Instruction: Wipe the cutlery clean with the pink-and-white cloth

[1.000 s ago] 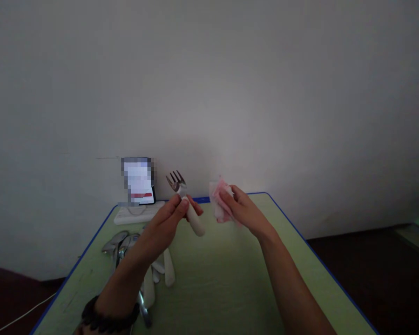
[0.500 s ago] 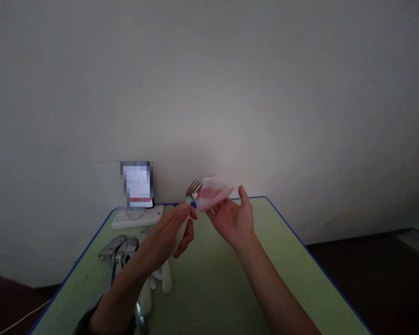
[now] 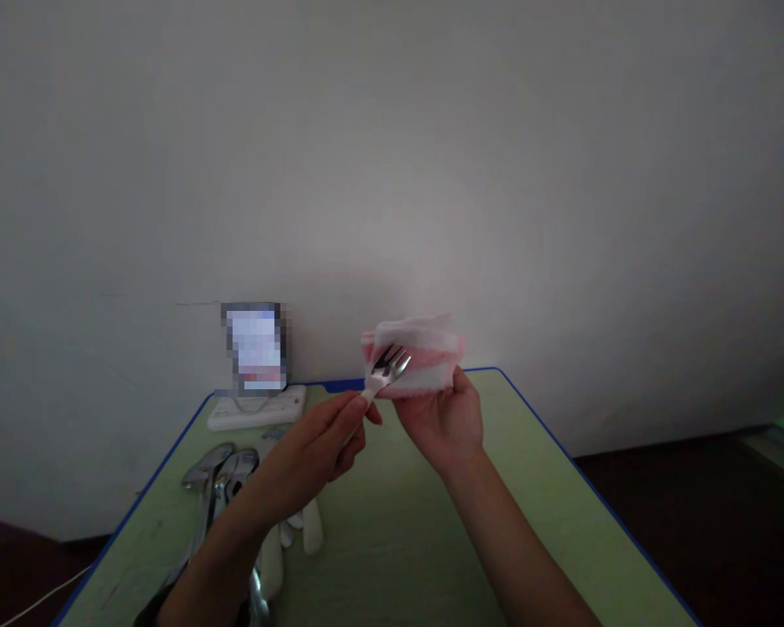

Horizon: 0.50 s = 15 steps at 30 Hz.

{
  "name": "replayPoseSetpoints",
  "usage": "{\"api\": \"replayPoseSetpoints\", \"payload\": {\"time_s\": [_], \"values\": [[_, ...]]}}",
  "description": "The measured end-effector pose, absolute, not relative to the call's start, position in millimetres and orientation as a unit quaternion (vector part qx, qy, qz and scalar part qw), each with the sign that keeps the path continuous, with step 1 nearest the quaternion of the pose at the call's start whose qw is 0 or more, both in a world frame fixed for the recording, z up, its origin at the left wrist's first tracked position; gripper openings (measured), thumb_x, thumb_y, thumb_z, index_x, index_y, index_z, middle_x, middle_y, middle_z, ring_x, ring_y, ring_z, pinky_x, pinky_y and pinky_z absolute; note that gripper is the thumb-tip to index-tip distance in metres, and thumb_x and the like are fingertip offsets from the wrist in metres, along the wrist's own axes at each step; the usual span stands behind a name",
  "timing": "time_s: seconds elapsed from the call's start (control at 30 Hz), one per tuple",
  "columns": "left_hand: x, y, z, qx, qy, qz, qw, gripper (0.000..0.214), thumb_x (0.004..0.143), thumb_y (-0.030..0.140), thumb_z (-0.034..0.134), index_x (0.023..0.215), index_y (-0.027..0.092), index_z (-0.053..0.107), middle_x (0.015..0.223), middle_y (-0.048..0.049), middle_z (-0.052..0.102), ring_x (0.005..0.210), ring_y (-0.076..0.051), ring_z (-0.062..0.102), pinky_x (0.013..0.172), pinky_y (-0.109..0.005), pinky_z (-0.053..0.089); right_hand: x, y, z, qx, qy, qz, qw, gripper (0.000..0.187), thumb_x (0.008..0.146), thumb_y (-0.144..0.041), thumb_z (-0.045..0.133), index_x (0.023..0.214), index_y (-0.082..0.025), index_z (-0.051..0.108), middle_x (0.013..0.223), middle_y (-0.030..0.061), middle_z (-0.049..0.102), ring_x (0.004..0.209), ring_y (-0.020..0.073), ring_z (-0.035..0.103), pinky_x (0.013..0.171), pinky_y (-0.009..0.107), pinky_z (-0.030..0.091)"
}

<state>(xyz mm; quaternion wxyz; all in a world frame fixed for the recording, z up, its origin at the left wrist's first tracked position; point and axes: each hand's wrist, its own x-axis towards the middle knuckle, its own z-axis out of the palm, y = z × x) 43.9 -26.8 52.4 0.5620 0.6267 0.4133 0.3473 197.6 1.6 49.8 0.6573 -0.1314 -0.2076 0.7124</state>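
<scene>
My left hand (image 3: 330,440) is closed around the pale handle of a fork (image 3: 390,367), whose metal tines point up and to the right. Behind the tines lies a pink-and-white cloth (image 3: 424,335), folded in loose layers. My right hand (image 3: 445,422) holds this cloth from below and the right, with the thumb on its near edge; most of its fingers are hidden under the fabric. The tines overlap the cloth in view, though I cannot tell how firmly they touch. Both hands are raised above the green table (image 3: 405,540).
Several metal spoons and ladles (image 3: 212,470) lie in a pile at the table's left, partly covered by my left forearm. White handles (image 3: 312,527) stick out beside it. A blurred lit screen (image 3: 258,348) and a white keyboard-like slab (image 3: 258,407) stand at the back against the wall.
The fork has moved right and tilted over, so its tines now lie in front of the cloth. The cloth is spread wider, and my right thumb has come down onto it.
</scene>
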Motion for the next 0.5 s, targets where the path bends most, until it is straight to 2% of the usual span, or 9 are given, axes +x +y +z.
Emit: {"api": "replayPoseSetpoints", "payload": {"time_s": [0.1, 0.2, 0.27, 0.37, 0.43, 0.5], "values": [[44.2, -27.6, 52.8, 0.624, 0.408, 0.348, 0.568, 0.038, 0.089, 0.051, 0.035, 0.086, 0.016, 0.05, 0.054, 0.0083, 0.034, 0.044, -0.006, 0.03, 0.04, -0.017, 0.022, 195.5, -2.9, 55.9, -0.13, -0.235, 0.699, 0.663, 0.028, 0.076, -0.03, 0.043, 0.095, -0.022, 0.062, 0.096, 0.0024, 0.069, 0.1, 0.0191, 0.059, 0.094, 0.038, 0.041], [43.4, -30.2, 55.2, 0.629, 0.409, 0.346, 0.564, 0.038, 0.089, 0.051, 0.035, 0.085, 0.017, 0.051, 0.055, 0.0077, 0.035, 0.045, -0.006, 0.03, 0.04, -0.017, 0.022, 192.3, -9.6, 64.3, -0.123, -0.277, 0.684, 0.664, 0.033, 0.079, -0.043, 0.041, 0.097, -0.024, 0.061, 0.1, 0.0032, 0.067, 0.104, 0.0216, 0.057, 0.09, 0.041, 0.044], [42.8, -32.4, 57.1, 0.63, 0.418, 0.338, 0.561, 0.038, 0.088, 0.051, 0.036, 0.084, 0.017, 0.051, 0.055, 0.0073, 0.035, 0.046, -0.006, 0.03, 0.04, -0.017, 0.023, 189.0, -12.8, 67.5, -0.128, -0.311, 0.667, 0.665, 0.034, 0.076, -0.048, 0.047, 0.097, -0.024, 0.06, 0.101, 0.0036, 0.065, 0.103, 0.023, 0.057, 0.084, 0.04, 0.047], [43.0, -34.2, 57.9, 0.633, 0.425, 0.324, 0.561, 0.038, 0.088, 0.052, 0.037, 0.083, 0.017, 0.052, 0.056, 0.0066, 0.037, 0.047, -0.007, 0.032, 0.041, -0.017, 0.024, 183.7, -12.8, 64.9, -0.167, -0.339, 0.644, 0.665, 0.026, 0.068, -0.028, 0.062, 0.093, -0.022, 0.06, 0.094, 0.0013, 0.065, 0.091, 0.0188, 0.059, 0.075, 0.031, 0.049], [44.1, -33.8, 56.4, 0.633, 0.426, 0.322, 0.561, 0.038, 0.087, 0.052, 0.037, 0.083, 0.018, 0.052, 0.057, 0.0064, 0.038, 0.048, -0.007, 0.033, 0.042, -0.017, 0.025, 181.3, -10.0, 60.0, -0.201, -0.313, 0.646, 0.666, 0.02, 0.064, -0.016, 0.062, 0.085, -0.019, 0.061, 0.087, 0.0001, 0.065, 0.082, 0.0151, 0.059, 0.071, 0.026, 0.049], [44.7, -32.2, 54.4, 0.63, 0.429, 0.327, 0.559, 0.038, 0.088, 0.052, 0.037, 0.083, 0.018, 0.052, 0.057, 0.0066, 0.037, 0.048, -0.007, 0.032, 0.042, -0.017, 0.025, 180.7, -6.5, 55.8, -0.212, -0.275, 0.654, 0.671, 0.016, 0.065, -0.014, 0.057, 0.079, -0.017, 0.062, 0.084, 0.001, 0.066, 0.081, 0.0148, 0.059, 0.072, 0.026, 0.049]]}}
